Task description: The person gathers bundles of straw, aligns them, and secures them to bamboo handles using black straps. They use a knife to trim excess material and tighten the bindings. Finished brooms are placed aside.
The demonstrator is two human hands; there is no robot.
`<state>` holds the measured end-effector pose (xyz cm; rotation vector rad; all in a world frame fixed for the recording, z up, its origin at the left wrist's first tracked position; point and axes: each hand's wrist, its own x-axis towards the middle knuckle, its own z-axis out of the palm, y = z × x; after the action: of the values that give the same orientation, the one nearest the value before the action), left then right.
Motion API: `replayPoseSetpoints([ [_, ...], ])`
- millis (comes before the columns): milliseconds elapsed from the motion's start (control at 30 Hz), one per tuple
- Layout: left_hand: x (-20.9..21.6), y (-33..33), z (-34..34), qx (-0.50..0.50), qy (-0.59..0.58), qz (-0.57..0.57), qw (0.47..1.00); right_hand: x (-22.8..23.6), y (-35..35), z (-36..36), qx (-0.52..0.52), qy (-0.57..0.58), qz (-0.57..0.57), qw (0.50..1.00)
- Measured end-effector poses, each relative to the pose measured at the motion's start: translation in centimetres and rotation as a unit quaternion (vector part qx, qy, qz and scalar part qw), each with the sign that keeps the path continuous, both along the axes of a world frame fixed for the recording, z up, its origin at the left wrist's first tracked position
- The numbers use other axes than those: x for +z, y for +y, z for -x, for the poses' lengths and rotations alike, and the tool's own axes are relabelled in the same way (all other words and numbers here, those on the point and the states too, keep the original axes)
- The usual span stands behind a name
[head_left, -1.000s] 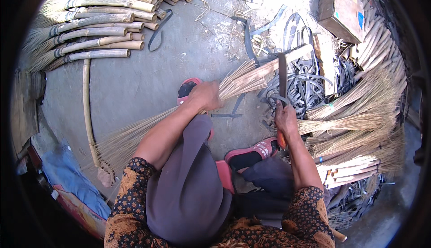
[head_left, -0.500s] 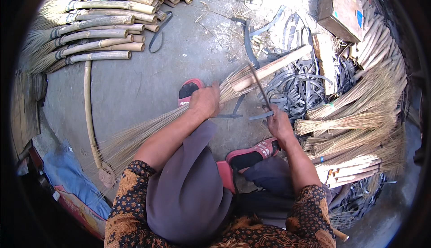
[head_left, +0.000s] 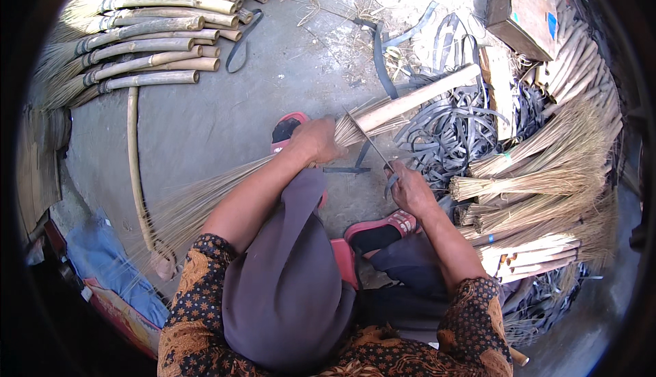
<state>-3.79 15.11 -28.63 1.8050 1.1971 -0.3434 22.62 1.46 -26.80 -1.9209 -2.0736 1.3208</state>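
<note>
My left hand (head_left: 316, 141) is wrapped round a bundle of thin straw bristles (head_left: 225, 184), which fans out toward the lower left past my forearm. A bamboo handle (head_left: 427, 98) juts from the bundle's stub ends toward the upper right. In my closed right hand (head_left: 411, 190) is a long, thin blade, seemingly a knife (head_left: 377, 146); its own grip is hidden by the fingers. The blade lies across the straw ends, close to where they meet the bamboo. A short grey strip (head_left: 390, 184) hangs at my right fingers.
Finished brooms (head_left: 150, 42) lie stacked at the upper left, with a long-handled mallet (head_left: 135, 165) below them. Tangled rubber strips (head_left: 454, 128) are heaped beyond the bamboo. On the right are straw bundles (head_left: 526, 186) and a wooden box (head_left: 523, 18). My sandalled foot (head_left: 379, 233) stands below the knife.
My right hand has moved left and slightly down, bringing the blade from over the bamboo onto the straw ends. My left hand stays on the bundle, and the bamboo has shifted slightly.
</note>
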Motion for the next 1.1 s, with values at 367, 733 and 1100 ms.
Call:
replayPoseSetpoints([
  [367, -3.1, 0.6, 0.8, -0.001, -0.064, 0.033, 0.997, 0.3, 1.7, -3.3, 0.042, -0.031, -0.028, 0.998],
  [733, 0.0, 0.0, 0.1, 0.012, 0.081, -0.055, 0.995, 0.1, 1.6, -0.8, -0.161, -0.053, 0.024, 0.985],
  [1100, -2.7, 1.3, 0.8, -0.012, -0.081, 0.03, 0.996, -0.4, 1.2, -2.3, -0.109, -0.036, -0.013, 0.993],
])
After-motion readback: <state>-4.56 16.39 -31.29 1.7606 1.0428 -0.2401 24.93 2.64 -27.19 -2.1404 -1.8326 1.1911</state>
